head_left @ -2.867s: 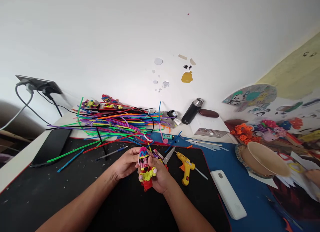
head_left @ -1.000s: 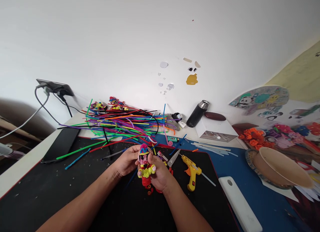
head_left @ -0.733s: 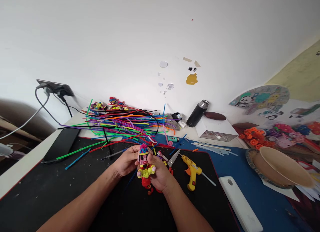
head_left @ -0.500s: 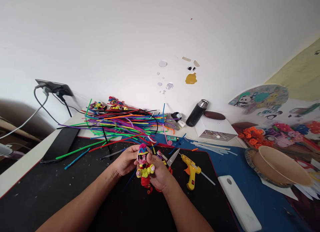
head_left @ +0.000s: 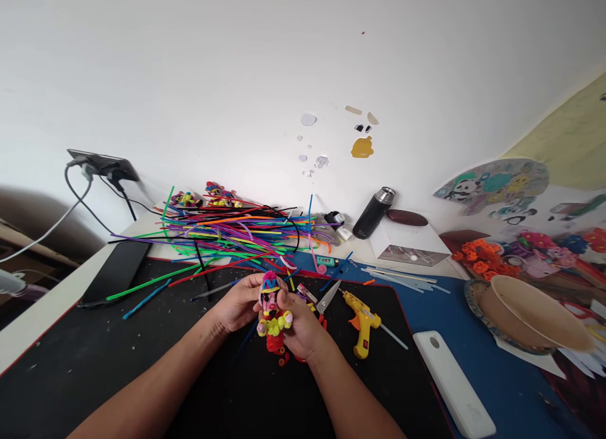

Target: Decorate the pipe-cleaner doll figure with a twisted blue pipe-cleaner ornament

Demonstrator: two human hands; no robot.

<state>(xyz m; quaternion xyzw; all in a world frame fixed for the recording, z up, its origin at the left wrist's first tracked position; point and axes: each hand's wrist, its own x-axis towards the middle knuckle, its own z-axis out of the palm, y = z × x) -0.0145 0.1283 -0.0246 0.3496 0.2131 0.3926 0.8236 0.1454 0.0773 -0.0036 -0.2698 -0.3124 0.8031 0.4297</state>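
Observation:
Between my two hands is a small pipe-cleaner doll (head_left: 273, 322), held upright above the black mat. It has a blue and yellow hat with a pink pompom, yellow fuzzy arms and a red lower body. My left hand (head_left: 242, 303) grips it from the left side, its fingertips partly hidden behind the head. My right hand (head_left: 300, 325) is closed round the other side, the thumb resting beside the doll's head. Just right of that hand lie scissors (head_left: 329, 297) with red handles, blades pointing away. A yellow glue gun (head_left: 362, 322) with a glue stick in its back lies farther right.
A heap of coloured pipe cleaners (head_left: 231, 231) runs along the wall, with similar small dolls (head_left: 220, 193) behind it. Glue sticks (head_left: 407, 278), a black thermos (head_left: 374, 212), a white power bank (head_left: 452, 382) and a round bowl (head_left: 534, 313) are to the right. A black phone (head_left: 113, 275) lies left.

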